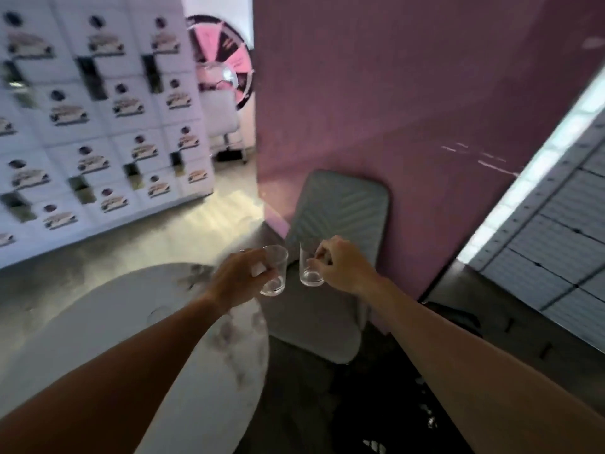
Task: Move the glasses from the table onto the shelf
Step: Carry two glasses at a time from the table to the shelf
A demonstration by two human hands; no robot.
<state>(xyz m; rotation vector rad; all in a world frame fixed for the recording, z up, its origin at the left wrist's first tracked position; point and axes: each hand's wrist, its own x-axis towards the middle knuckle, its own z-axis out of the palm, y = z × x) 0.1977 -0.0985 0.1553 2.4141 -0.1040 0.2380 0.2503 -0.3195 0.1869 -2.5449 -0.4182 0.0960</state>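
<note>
Reaching forward side by side, both bare arms are seen from above, each hand closed around a clear drinking glass. The left hand (240, 278) is wrapped around the left glass (275, 270) from its left side, the fingers (262, 268) curled across the near wall; the glass is tilted slightly, its rim leaning to the right. The right hand (340, 267) is held over the right glass (309, 268), which is gripped near the rim by the fingertips and hangs roughly upright. The two glasses are carried just beside each other — close, but a narrow gap is visible between them. Both are lifted clear of the desk (98, 322), a pale oval top with grey marbling that lies below and to the left of the hands. Behind and beneath the glasses a grey padded chair (340, 204) is set against a pink wall (393, 93). On the left a white bank of lockers (98, 109) is seen, much blurred, and past its edge a pink-and-black wheel (226, 60) is mounted. At the right edge a pale, gridded structure (556, 240) is visible — possibly shelving, though the blur leaves that uncertain. Whether either glass holds any liquid cannot be told.
</note>
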